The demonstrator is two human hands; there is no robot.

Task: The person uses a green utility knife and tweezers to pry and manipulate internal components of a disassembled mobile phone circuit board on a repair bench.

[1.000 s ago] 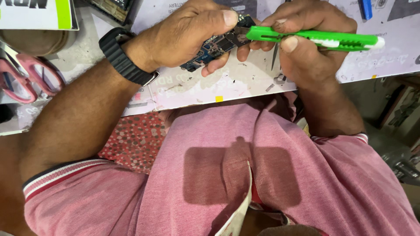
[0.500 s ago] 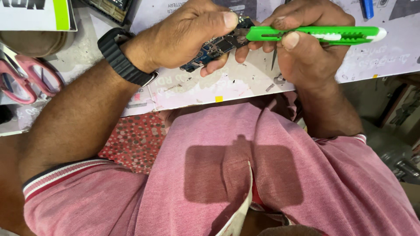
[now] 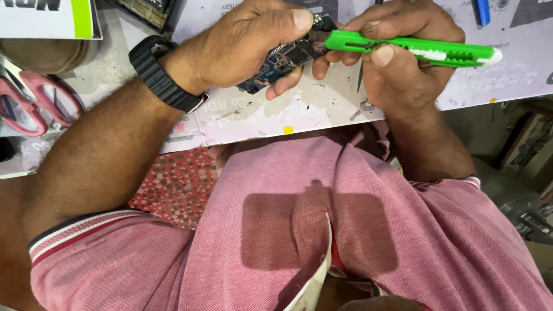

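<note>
My left hand (image 3: pixel 247 40) grips a small blue circuit board (image 3: pixel 279 62) just above the white work surface (image 3: pixel 322 109); a black watch sits on that wrist. My right hand (image 3: pixel 397 57) holds a green utility knife (image 3: pixel 415 49), its tip pressed against the board's right end beside my left thumb. Most of the board is hidden under my left fingers. A thin dark tool (image 3: pixel 360 75) pokes down from my right fist.
Pink-handled scissors (image 3: pixel 34 103) lie at the left edge. A white and green box (image 3: pixel 46 17) sits at the top left, a blue pen (image 3: pixel 483 11) at the top right. My pink shirt fills the lower half. Dark metal clutter lies at the lower right.
Both hands have shifted slightly upward and the knife has tilted a little, its tip still at the board. Grips are unchanged.
</note>
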